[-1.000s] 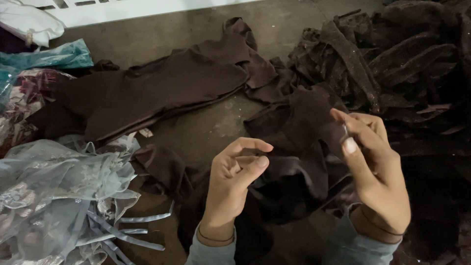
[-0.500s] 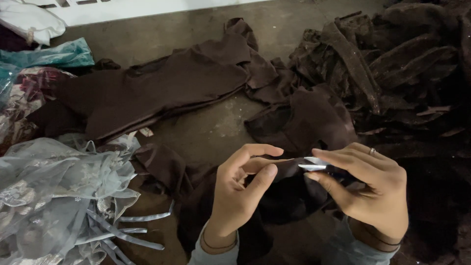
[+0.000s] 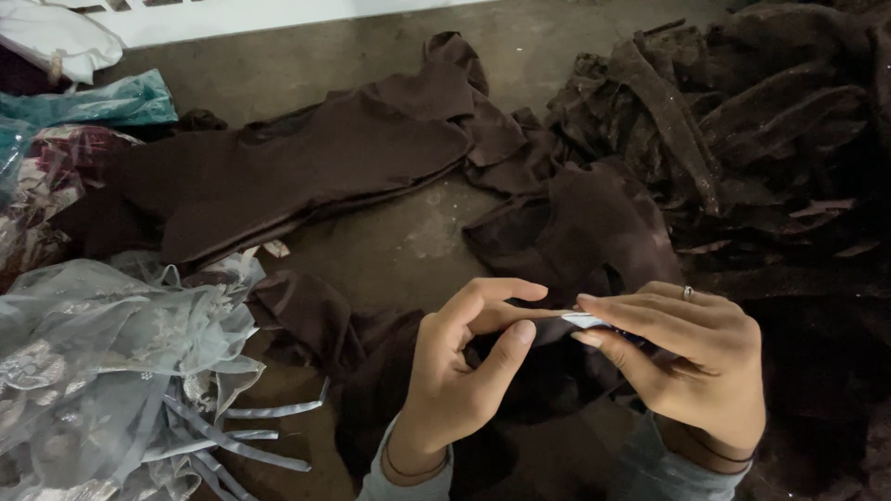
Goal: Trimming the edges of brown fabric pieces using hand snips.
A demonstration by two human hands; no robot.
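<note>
Two hands: meet low in the view, at about 6 o'clock, over dark cloth on the floor.
Left hand (image 3: 464,371): fingers curled, thumb and forefinger pinched toward the small white piece (image 3: 583,319), touching its left end.
Right hand (image 3: 691,357): fingers closed together on the white piece from the right; a ring (image 3: 688,293) sits on one finger, a thin band at the wrist.
White piece: small, flat, pale, narrow; held between both hands just above a strip of brown fabric (image 3: 594,232). Whether it is a tag or a tool, I cannot tell.
Open room: bare concrete floor (image 3: 408,241) shows at the centre, between the cloth at 10 o'clock and the pile at 2 o'clock; a wider bare band runs along 12 o'clock.
Edges: a white wall base (image 3: 241,17) borders the floor at 11 o'clock.
Brown garment (image 3: 306,176): flat, smooth, matte, spread from 9 to 12 o'clock.
Dark pile (image 3: 742,121): crumpled strips and folds, rougher and faintly glinting, filling 1 to 4 o'clock.
Grey netting (image 3: 102,371): sheer, embroidered, with loose ribbon tails, heaped at 8 o'clock.
Packages: a teal plastic bag (image 3: 102,102) lies at 10 o'clock, a white bundle (image 3: 56,42) beyond it in the corner; patterned fabric (image 3: 37,186) lies just below the bag.
</note>
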